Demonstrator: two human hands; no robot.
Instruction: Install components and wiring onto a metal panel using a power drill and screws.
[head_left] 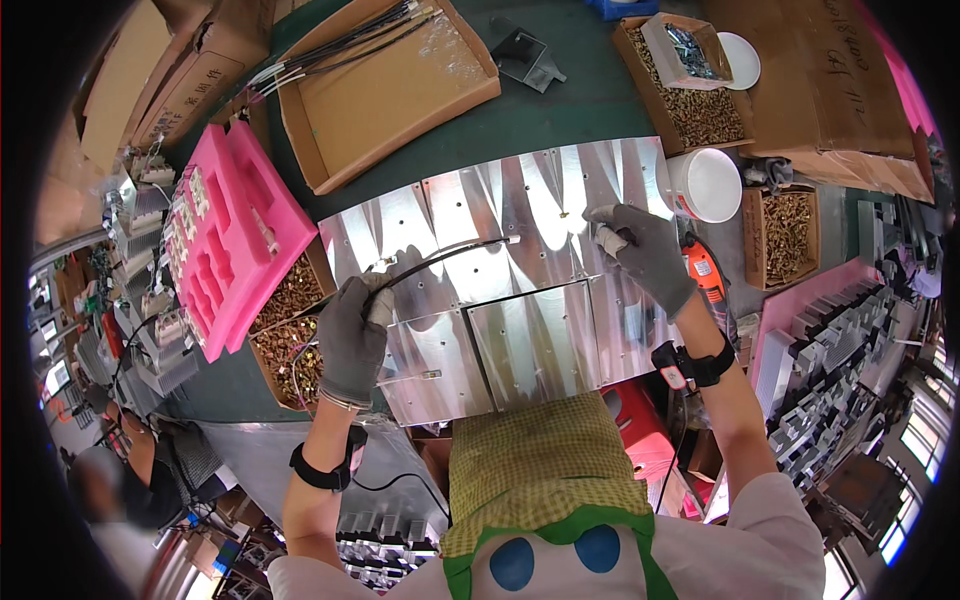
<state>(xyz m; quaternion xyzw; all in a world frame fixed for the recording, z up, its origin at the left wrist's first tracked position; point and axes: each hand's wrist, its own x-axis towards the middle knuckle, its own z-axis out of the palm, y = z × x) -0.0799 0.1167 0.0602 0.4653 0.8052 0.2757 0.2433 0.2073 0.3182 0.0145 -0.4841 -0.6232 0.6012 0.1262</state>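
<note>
My left hand (353,335), in a grey glove with pale fingertips, is closed around a black cable (440,257). The cable's free end has a pale tip and reaches right over shiny metal panels (535,345). These panels lie side by side on the table and carry small holes and fittings. Over their right part is my right hand (645,255), also gloved, its fingers curled together. Whatever its fingertips may hold is too small to make out. A small fitting (430,375) sits on the near left panel.
Pink foam (240,240) with cut-outs leans over boxes of brass-coloured parts (290,355) at left. A cardboard tray (380,90) with cables is behind. To the right are a white tub (708,187), an orange power tool (705,270) and a parts box (783,235).
</note>
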